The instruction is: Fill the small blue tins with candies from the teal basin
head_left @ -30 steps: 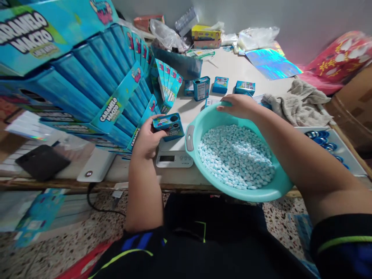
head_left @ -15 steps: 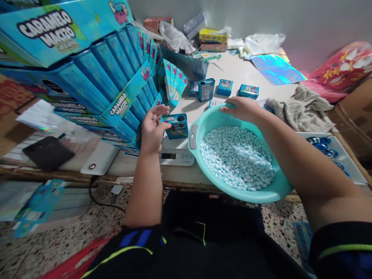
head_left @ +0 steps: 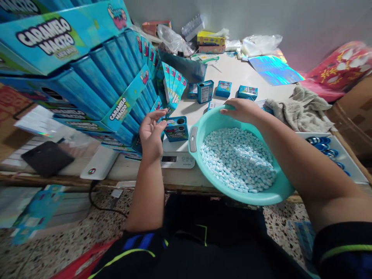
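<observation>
A small blue candy box (head_left: 176,128) with a round hole in its top stands on a white kitchen scale (head_left: 178,155). My left hand (head_left: 152,132) hovers just left of the box, fingers spread, holding nothing. My right hand (head_left: 242,110) grips the far rim of a teal plastic basin (head_left: 279,190) that overhangs the table's front edge. The basin holds a heap of pale blue and white candy tablets (head_left: 236,159).
Stacked blue "Caramelo Macizo" display cartons (head_left: 87,77) fill the left. Several small blue boxes (head_left: 223,88) stand behind the basin. A grey cloth (head_left: 302,106), a tray of blue lids (head_left: 328,147), holographic sheets (head_left: 274,68) and plastic bags lie to the right and rear. A black device (head_left: 48,158) lies at left.
My left hand has let go of the small box, which now stands upright on the scale, and the fingers have spread. My right hand has stayed on the basin rim.
</observation>
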`<state>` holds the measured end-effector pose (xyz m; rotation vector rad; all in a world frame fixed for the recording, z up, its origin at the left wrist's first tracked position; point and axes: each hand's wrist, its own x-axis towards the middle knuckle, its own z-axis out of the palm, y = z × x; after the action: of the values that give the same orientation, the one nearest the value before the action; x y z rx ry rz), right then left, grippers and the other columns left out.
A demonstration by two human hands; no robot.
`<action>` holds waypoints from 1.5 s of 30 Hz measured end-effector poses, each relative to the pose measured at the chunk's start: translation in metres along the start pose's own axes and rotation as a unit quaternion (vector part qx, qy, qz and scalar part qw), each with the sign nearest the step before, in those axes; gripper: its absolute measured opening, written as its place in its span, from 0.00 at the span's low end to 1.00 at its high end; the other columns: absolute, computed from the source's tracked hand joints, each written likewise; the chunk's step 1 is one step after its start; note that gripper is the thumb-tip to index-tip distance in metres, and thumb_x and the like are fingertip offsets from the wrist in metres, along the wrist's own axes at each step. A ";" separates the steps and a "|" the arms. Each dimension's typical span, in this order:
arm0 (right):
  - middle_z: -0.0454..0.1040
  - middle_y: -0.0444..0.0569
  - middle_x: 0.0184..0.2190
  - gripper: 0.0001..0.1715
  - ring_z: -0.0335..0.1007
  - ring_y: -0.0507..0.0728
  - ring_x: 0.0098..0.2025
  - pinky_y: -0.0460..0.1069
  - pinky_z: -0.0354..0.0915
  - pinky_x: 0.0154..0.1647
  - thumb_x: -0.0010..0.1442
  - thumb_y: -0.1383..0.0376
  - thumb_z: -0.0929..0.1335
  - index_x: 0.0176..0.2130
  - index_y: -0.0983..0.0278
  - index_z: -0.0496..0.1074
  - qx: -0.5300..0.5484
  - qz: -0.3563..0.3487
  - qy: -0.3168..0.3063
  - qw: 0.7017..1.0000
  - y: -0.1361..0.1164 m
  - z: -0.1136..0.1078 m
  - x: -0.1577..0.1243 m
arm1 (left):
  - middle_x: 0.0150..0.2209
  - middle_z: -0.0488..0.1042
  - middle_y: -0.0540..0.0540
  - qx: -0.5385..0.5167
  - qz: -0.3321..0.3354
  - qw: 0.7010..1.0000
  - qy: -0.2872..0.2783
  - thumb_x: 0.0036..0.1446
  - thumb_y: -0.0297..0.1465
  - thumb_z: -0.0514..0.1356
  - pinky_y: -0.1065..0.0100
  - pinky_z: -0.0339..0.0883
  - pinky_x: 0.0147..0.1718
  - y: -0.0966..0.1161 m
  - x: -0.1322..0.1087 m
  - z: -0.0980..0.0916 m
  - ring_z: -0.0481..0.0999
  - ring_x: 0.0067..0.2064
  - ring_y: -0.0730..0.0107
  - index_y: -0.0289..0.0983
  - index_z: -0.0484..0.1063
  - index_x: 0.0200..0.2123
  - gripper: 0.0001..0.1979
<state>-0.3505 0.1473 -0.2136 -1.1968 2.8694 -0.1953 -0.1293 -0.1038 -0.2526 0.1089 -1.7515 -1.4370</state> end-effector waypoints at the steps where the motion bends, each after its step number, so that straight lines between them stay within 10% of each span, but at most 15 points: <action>1: 0.76 0.53 0.60 0.32 0.74 0.70 0.56 0.56 0.67 0.46 0.71 0.42 0.62 0.59 0.58 0.75 0.001 -0.002 -0.001 1.000 0.000 0.000 0.000 | 0.49 0.79 0.44 0.026 0.024 0.999 0.010 0.57 0.36 0.62 0.52 0.69 0.63 0.002 -0.001 0.000 0.77 0.58 0.56 0.42 0.74 0.42 0.09; 5: 0.76 0.52 0.59 0.32 0.73 0.69 0.57 0.56 0.68 0.46 0.71 0.41 0.62 0.58 0.57 0.76 0.004 -0.010 0.001 1.000 0.002 0.002 0.002 | 0.43 0.75 0.45 0.174 0.206 0.950 0.160 0.64 0.38 0.57 0.47 0.71 0.57 0.023 -0.014 0.008 0.77 0.51 0.58 0.42 0.70 0.38 0.06; 7: 0.76 0.53 0.59 0.31 0.74 0.68 0.57 0.55 0.68 0.46 0.71 0.41 0.62 0.58 0.57 0.76 0.005 -0.014 0.005 1.000 0.003 0.002 0.003 | 0.40 0.75 0.47 0.212 0.286 0.925 0.136 0.65 0.35 0.57 0.50 0.74 0.52 0.042 -0.025 0.021 0.77 0.46 0.61 0.43 0.70 0.40 0.03; 10: 0.77 0.52 0.58 0.30 0.74 0.68 0.56 0.54 0.68 0.46 0.71 0.42 0.63 0.56 0.58 0.77 0.004 -0.019 0.008 1.000 0.003 0.003 0.002 | 0.40 0.78 0.48 0.256 0.281 0.911 -0.159 0.62 0.27 0.58 0.56 0.74 0.45 0.074 -0.044 0.056 0.79 0.44 0.63 0.42 0.73 0.42 0.07; 13: 0.77 0.52 0.57 0.29 0.75 0.68 0.55 0.54 0.68 0.45 0.70 0.43 0.63 0.56 0.58 0.78 -0.003 -0.014 0.014 1.000 0.003 0.005 0.000 | 0.44 0.80 0.41 0.387 0.134 0.783 -0.467 0.60 0.27 0.61 0.56 0.74 0.43 0.098 -0.057 0.093 0.80 0.46 0.55 0.37 0.77 0.43 0.08; 17: 0.78 0.53 0.56 0.32 0.75 0.68 0.53 0.54 0.67 0.43 0.70 0.41 0.62 0.56 0.59 0.78 -0.009 -0.009 0.021 1.000 0.006 0.008 0.001 | 0.41 0.81 0.38 0.443 0.004 0.670 -0.595 0.62 0.30 0.62 0.59 0.74 0.39 0.109 -0.057 0.116 0.81 0.44 0.52 0.34 0.80 0.42 0.09; 45: 0.76 0.53 0.59 0.32 0.74 0.70 0.56 0.57 0.69 0.46 0.70 0.41 0.63 0.57 0.58 0.77 -0.011 -0.009 0.006 1.000 0.004 0.007 0.002 | 0.50 0.82 0.43 0.375 -0.063 0.667 -0.641 0.60 0.25 0.60 0.62 0.72 0.46 0.104 -0.051 0.111 0.79 0.51 0.56 0.41 0.81 0.51 0.18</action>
<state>-0.3546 0.1481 -0.2210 -1.2296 2.8793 -0.1709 -0.1234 0.0444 -0.1910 -0.5008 -3.4897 -0.6428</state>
